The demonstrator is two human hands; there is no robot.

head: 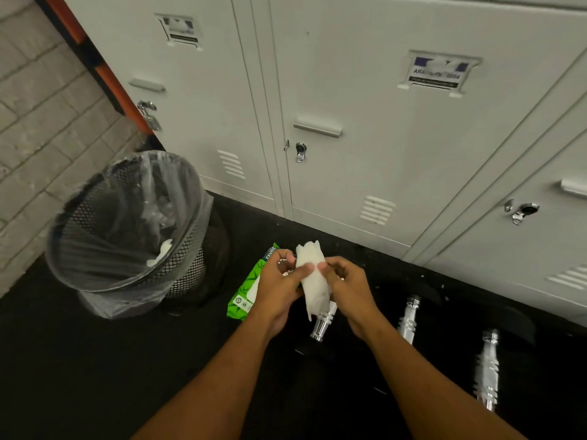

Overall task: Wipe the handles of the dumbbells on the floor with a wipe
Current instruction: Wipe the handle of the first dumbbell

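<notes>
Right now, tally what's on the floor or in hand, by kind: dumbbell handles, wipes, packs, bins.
dumbbell handles: 3
wipe, pinched between left hand and right hand: 1
green wipes pack: 1
mesh bin: 1
Total: 6

Soft, dim indoor light. The pale grey metal lockers [349, 90] read bright, while the black floor [95, 360] swallows detail. The chrome dumbbell handles [487, 373] throw small glints. Wide-angle distortion bends the edges, and the locker labels [436, 69] are blurred.
</notes>
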